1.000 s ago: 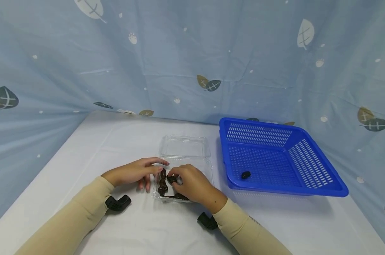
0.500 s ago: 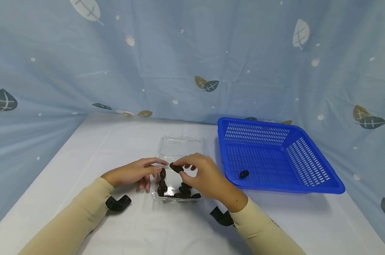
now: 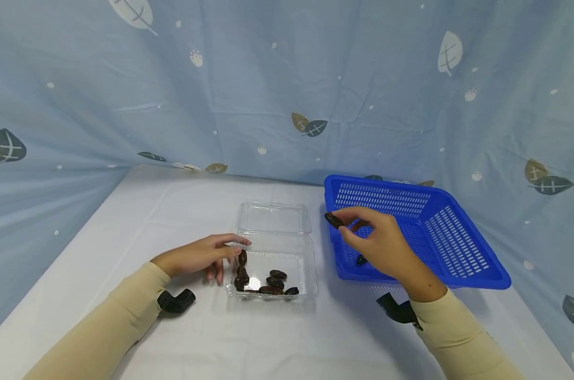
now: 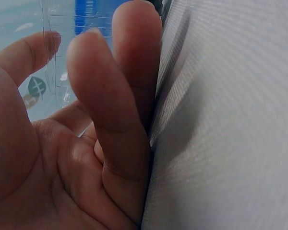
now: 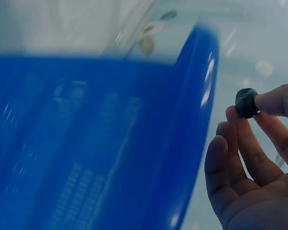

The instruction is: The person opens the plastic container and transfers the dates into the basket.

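Between thumb and fingertips my right hand [image 3: 386, 243] pinches a dark brown, glossy date [image 3: 333, 220], held up over the left rim of the blue basket [image 3: 458, 286]. In the right wrist view the pinched date [image 5: 246, 103] shows beside the basket wall, the other fingers loosely bent. My left hand [image 3: 198, 257] lies at the left side of an open clear plastic clamshell box [image 3: 302, 264], fingers relaxed, thumb and forefinger at its rim. Several dates [image 3: 278, 275] lie in the box along its left and front sides. Inside the basket, another date [image 3: 361, 259] is partly hidden by my right hand.
The box's clear lid [image 3: 274, 217] lies folded back behind it on the white-covered table [image 3: 182, 343]. A blue leaf-print curtain [image 3: 248, 79] hangs behind the table. Black curved pieces [image 3: 176, 302] sit at both wrists.
My right hand was down in the clamshell box at a date; it has lifted that date and carried it right to the basket. The left hand has stayed in place.
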`<state>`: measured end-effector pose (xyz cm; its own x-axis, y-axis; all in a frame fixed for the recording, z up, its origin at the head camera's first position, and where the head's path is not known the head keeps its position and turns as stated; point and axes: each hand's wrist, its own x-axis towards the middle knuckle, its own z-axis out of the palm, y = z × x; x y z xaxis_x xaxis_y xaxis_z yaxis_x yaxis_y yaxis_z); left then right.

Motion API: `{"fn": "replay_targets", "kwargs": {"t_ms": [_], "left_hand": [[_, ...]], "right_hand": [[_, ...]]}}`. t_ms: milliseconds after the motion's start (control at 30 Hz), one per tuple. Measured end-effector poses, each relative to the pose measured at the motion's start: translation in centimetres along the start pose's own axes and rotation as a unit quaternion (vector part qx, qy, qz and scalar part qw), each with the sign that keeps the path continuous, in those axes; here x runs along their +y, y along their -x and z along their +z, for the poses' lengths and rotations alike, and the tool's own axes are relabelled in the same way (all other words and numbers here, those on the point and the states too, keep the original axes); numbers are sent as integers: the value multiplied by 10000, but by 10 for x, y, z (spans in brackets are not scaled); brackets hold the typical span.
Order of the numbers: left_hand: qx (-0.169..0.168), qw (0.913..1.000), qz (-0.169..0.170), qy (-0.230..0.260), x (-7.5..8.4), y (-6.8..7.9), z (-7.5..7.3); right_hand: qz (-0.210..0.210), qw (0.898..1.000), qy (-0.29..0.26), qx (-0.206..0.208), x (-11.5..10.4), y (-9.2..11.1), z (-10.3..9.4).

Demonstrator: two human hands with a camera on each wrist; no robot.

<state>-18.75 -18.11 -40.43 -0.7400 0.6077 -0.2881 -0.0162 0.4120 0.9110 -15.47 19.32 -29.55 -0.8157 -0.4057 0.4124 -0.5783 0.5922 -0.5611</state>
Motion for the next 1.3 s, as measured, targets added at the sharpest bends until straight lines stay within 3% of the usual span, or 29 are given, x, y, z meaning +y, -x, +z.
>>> {"fn": "replay_targets", "kwargs": {"t_ms": [200, 433, 833, 1100, 1300], "left_hand": [[-2, 10000, -52, 33, -3, 0, 0], [42, 10000, -44, 4, -2, 1, -1], [-12, 9999, -146, 32, -5, 2, 0], [-52, 10000, -83, -5, -3, 2, 1], [8, 9999, -117, -14, -2, 1, 0]], "right_hand": [[635, 9974, 337, -45, 36, 6, -21], [1308, 9867, 558, -793, 69, 9, -25], [1498, 9607, 663, -2241, 100, 8, -14], [1235, 9519, 823, -2681, 106, 10, -8], [1133, 9525, 880, -2685, 105, 10, -8]]}}
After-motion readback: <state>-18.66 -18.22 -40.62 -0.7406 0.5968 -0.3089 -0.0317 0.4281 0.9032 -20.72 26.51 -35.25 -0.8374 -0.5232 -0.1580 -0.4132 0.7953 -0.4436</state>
